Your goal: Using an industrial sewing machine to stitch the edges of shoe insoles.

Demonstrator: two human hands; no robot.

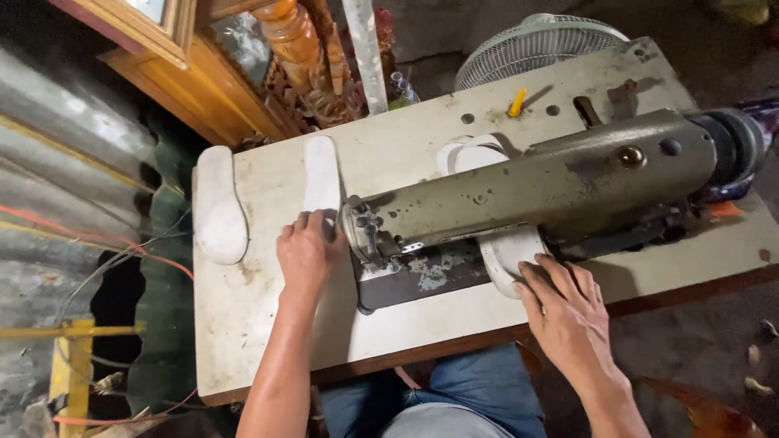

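Observation:
An olive-green industrial sewing machine (552,182) lies across a worn cream table (251,324). My left hand (307,251) rests flat on the near end of a white shoe insole (321,170), just left of the machine's needle head (369,235). My right hand (564,308) presses on another white insole (507,251) that lies under the machine arm near the table's front edge. A third white insole (219,207) sits alone at the table's left edge. More white insoles (471,152) are stacked behind the machine.
A yellow thread peg (517,102) stands on the table's far side. A white fan (535,45) sits behind the table. Carved wooden furniture (235,65) stands at the back left. Corrugated sheets and loose wires (73,235) lie to the left.

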